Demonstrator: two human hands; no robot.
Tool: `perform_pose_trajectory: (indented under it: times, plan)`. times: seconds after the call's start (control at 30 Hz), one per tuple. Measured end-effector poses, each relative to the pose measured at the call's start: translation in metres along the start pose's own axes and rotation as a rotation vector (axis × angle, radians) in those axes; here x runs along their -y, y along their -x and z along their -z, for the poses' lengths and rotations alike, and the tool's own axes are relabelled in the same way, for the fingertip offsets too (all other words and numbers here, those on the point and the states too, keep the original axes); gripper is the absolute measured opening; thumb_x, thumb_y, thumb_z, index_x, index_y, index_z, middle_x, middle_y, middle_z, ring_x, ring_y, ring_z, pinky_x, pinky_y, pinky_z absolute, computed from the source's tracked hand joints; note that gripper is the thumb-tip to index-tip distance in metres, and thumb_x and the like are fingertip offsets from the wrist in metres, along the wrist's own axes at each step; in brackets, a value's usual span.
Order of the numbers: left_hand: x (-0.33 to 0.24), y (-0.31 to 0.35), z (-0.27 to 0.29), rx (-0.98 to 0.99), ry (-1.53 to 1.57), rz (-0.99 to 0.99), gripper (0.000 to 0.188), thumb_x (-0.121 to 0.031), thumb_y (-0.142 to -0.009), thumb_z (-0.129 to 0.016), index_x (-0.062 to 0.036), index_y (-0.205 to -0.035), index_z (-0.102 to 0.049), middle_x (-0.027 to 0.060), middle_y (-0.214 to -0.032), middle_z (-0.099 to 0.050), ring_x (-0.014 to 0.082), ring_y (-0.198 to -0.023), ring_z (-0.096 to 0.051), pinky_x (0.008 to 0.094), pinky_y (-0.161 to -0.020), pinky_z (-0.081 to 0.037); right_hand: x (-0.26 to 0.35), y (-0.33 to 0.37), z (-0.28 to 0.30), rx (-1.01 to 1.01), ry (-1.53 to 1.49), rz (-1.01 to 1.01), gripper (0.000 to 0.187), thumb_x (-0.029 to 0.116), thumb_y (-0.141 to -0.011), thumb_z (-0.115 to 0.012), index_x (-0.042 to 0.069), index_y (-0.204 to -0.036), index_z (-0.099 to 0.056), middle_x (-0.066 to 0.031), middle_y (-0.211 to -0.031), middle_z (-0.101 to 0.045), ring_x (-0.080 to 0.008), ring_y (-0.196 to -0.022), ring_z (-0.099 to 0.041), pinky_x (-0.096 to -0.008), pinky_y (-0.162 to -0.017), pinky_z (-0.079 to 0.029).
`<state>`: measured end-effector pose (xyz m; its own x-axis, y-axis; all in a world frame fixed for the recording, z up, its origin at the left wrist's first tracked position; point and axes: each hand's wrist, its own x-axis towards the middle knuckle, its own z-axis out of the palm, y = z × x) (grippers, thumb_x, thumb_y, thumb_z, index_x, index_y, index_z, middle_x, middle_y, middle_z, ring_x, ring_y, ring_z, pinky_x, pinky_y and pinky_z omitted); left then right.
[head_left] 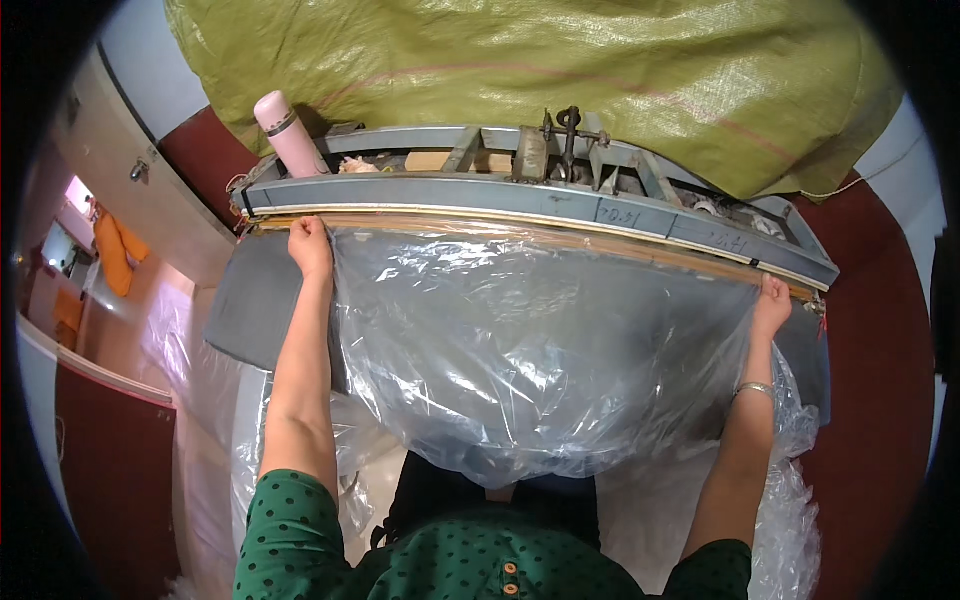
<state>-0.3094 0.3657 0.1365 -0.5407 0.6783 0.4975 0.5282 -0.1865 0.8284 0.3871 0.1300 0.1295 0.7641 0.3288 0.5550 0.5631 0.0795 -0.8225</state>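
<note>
A wide sheet of clear plastic film is spread over a grey work surface and sags over its near edge toward my body. My left hand is closed on the film's far left corner. At the far right corner, my right hand pinches the same film. Both hands are beside a long wooden strip that runs along the front of a grey metal frame. The film's far edge lies along this strip, stretched between my hands.
A pink bottle and a dark metal screw clamp are on the frame. Behind it hangs a yellow-green woven sheet. More clear film hangs below at the right. On the left is a door with a metal handle.
</note>
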Motion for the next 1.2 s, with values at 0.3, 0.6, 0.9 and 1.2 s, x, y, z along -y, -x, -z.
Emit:
perform_pose_trajectory:
  times: [0.3, 0.6, 0.9, 1.2]
  plan:
    - [-0.006, -0.002, 0.0, -0.153, 0.005, 0.086, 0.018, -0.015, -0.075, -0.053, -0.0006, -0.082, -0.046, 0.009, -0.067, -0.054, 0.0193, -0.061, -0.052, 0.0303, -0.064, -0.042, 0.026, 0.003, 0.002, -0.128, 0.154, -0.045, 0.011, 0.012, -0.078, -0.056, 0.004, -0.078, -0.048, -0.0018, -0.062, -0.051, -0.008, -0.05, -0.045, -0.0206, -0.045, -0.036]
    - [-0.024, 0.028, 0.057, 0.159, 0.392, 0.319, 0.023, -0.018, -0.085, -0.044, 0.0032, -0.084, -0.052, 0.0085, -0.084, -0.056, 0.0221, -0.078, -0.053, 0.031, -0.072, -0.042, 0.03, 0.003, 0.011, -0.128, -0.115, -0.23, 0.008, 0.01, -0.081, -0.048, 0.005, -0.087, -0.047, -0.0041, -0.064, -0.05, -0.0097, -0.049, -0.046, -0.0228, -0.041, -0.036]
    - [-0.033, 0.085, 0.115, 0.327, -0.388, -0.35, 0.018, -0.018, -0.073, -0.06, -0.0004, -0.073, -0.057, 0.0139, -0.087, -0.055, 0.0312, -0.092, -0.046, 0.0364, -0.081, -0.036, 0.11, 0.068, 0.077, 0.316, 0.065, 0.19, 0.013, 0.012, -0.079, -0.057, 0.002, -0.085, -0.053, 0.0007, -0.071, -0.05, -0.0069, -0.066, -0.042, -0.0201, -0.061, -0.036]
    - [-0.097, 0.122, 0.119, 0.372, 0.048, -0.492, 0.005, -0.005, -0.07, -0.058, -0.0015, -0.071, -0.055, 0.0111, -0.082, -0.056, 0.0273, -0.082, -0.05, 0.0343, -0.075, -0.039, 0.121, 0.163, 0.246, 1.251, 0.792, -0.195, 0.004, 0.003, -0.065, -0.06, 0.003, -0.062, -0.058, -0.006, -0.061, -0.059, -0.017, -0.052, -0.054, -0.028, -0.049, -0.041]
